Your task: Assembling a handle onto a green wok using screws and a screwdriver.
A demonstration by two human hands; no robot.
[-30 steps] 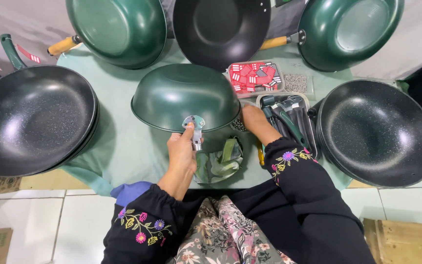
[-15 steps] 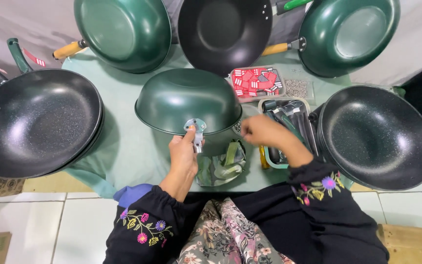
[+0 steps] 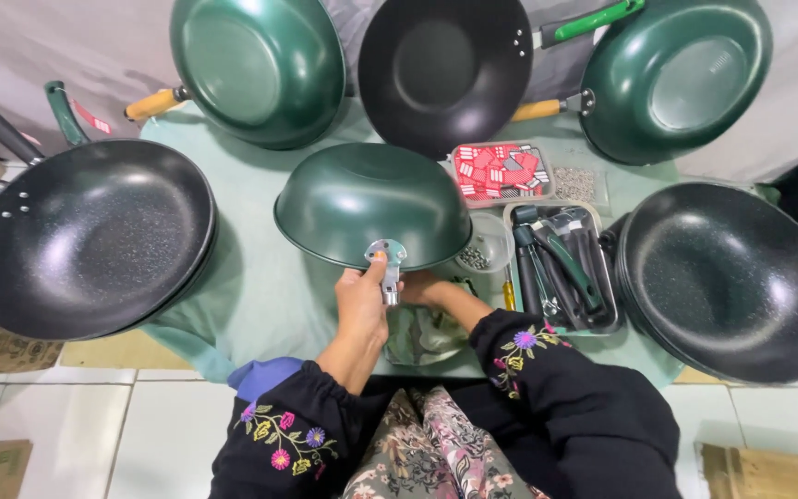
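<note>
Upturned green wok [image 3: 371, 203] sits rim-down at the centre of the worktop [image 3: 260, 286], on its pale green cloth, close to my body. Domed underside faces up, which puts the metal handle bracket [image 3: 387, 263] at the near edge where I can reach it.

Left hand [image 3: 362, 300]: fingers clenched on the bracket, thumb on top, seemingly to steady the pan against turning.

Right hand [image 3: 427, 291]: tucked under the near rim just beside the bracket, mostly hidden by the pan and my sleeve. I cannot tell whether its fingers grip anything.

Around me, laid out in an arc within arm's reach:
- speckled black pan [image 3: 85, 236] far left, lying open side up
- another black pan [image 3: 731, 277] far right
- two green woks [image 3: 256, 69] [image 3: 676, 79] and a black one [image 3: 445, 69] propped along the back

Parts supply sits to my right: grey tray [image 3: 607, 319] of loose dark handles, small clear dish [image 3: 482, 245] of what look like screws, a shallow tray of red packets [image 3: 501, 171]. A yellow-handled tool [image 3: 508, 296] lies between dish and tray.
</note>
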